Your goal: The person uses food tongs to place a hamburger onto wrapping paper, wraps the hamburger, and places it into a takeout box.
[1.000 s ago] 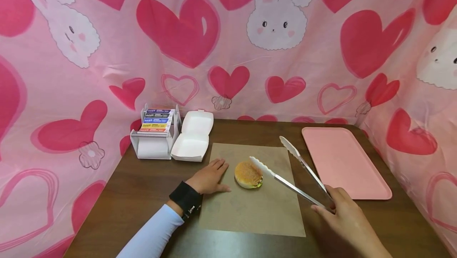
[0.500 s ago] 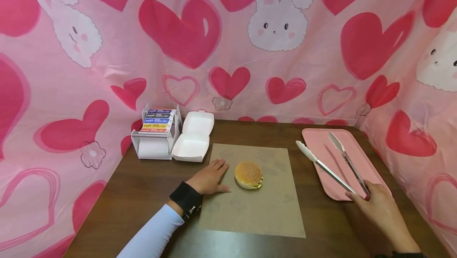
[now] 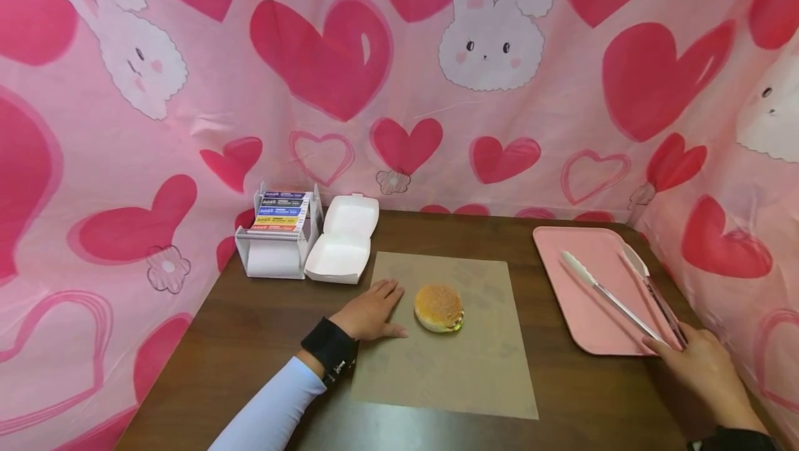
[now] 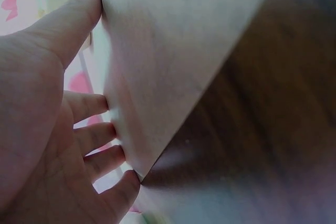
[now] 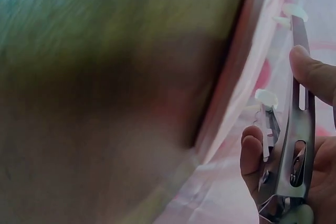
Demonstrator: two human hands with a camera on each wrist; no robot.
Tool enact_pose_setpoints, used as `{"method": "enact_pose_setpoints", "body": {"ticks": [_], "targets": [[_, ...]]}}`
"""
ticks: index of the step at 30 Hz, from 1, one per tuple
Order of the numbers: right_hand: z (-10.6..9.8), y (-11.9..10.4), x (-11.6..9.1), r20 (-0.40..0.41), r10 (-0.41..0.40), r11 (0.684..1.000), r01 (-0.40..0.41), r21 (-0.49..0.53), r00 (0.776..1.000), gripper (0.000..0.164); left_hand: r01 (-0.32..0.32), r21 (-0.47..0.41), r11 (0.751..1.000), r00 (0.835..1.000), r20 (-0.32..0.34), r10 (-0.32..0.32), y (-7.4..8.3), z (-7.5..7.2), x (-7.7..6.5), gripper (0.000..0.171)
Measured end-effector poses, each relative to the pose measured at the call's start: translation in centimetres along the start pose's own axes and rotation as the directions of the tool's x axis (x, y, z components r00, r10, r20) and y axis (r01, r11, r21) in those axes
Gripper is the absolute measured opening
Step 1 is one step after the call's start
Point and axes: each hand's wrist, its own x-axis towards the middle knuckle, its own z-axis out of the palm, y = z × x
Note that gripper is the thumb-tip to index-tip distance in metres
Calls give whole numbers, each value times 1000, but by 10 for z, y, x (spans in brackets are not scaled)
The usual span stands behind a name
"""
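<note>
A burger (image 3: 440, 308) with a seeded bun sits on a square sheet of brown paper (image 3: 474, 368) in the head view. My left hand (image 3: 370, 310) rests on the paper's left edge with its fingers spread; the left wrist view shows those fingertips (image 4: 119, 187) touching down at the sheet's edge. In my right hand (image 3: 702, 361) are metal tongs (image 3: 630, 312) with white scalloped tips, spread apart over the pink tray (image 3: 583, 329). The right wrist view has my thumb on one arm of the tongs (image 5: 300, 119) and my fingers curled at the other.
At the back left stands a white dispenser (image 3: 275, 257) bearing several coloured labels. Beside it lies an opened white takeout box (image 3: 340, 253). A pink curtain (image 3: 399, 215) with hearts and rabbits hangs behind the brown wooden table (image 3: 262, 326).
My right hand has carried the tongs from over the burger to the right, over the pink tray, and lowered them. The burger and my left hand have stayed in place on the paper.
</note>
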Motion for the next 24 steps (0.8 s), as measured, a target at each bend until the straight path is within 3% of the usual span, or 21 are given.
{"method": "enact_pose_setpoints", "body": {"ticks": [10,19,24], "targets": [[5,24,4,34,36,999,-35,-18,999,70,-12,10,1000,1000,-2,12,1,0,0,88],[7,25,4,23,16,999,-15,-36,1000,70,-17,13,1000,1000,-6,17,1,0,0,88],[7,26,4,66,31,999,-29,-33,997,75,-19,10,1000,1000,-13,19,0,2,0,88]]}}
